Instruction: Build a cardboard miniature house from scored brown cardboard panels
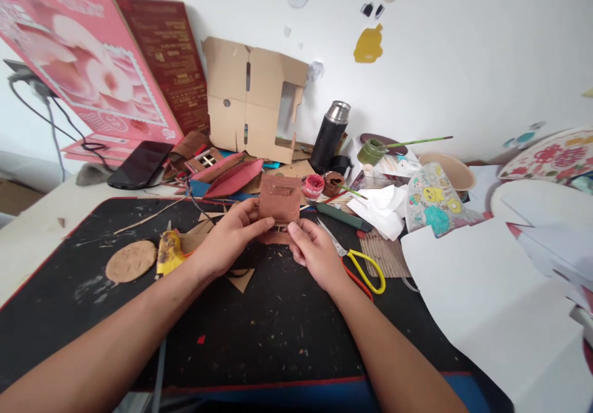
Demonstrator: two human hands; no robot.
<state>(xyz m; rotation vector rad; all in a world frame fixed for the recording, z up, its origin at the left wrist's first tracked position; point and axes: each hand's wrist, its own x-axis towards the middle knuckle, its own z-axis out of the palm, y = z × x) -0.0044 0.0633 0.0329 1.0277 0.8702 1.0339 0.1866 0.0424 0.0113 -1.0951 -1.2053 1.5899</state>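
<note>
Left hand and right hand pinch the lower corners of a square, brown-painted cardboard piece above a black mat. Right of the piece: yellow-and-orange-handled metal scissors; behind it, a black cylindrical flask.

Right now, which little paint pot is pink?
The leftmost pot, just right of the held brown piece; the brown pot and green pot stand farther right.
</note>
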